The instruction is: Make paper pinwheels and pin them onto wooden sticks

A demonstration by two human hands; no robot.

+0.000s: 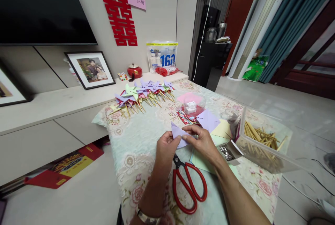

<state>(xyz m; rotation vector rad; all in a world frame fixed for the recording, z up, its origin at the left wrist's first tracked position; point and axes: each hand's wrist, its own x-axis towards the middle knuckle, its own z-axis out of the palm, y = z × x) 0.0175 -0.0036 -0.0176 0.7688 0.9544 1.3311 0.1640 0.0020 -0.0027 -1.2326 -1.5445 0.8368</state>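
Observation:
Between my two hands is a piece of lilac paper (177,130) with a pointed corner standing up. My left hand (167,145) pinches its left side, thumb on top. From the right, my right hand (201,139) grips the same paper with thumb and fingers, close to the other thumb. Red-handled scissors (188,186) lie just below the paper, their blades partly hidden by my left hand. Another lilac square with cut slits (208,120) lies beyond my right hand. Pale green and yellow sheets (221,132) lie partly under my right arm.
Several finished paper pinwheels (131,93) on sticks lie at the table's back left. A clear bin (264,155) of wooden sticks stands at the right, beside a small box of metal pins (227,152). A round clear container (192,106) sits farther back on the flowered tablecloth (143,127).

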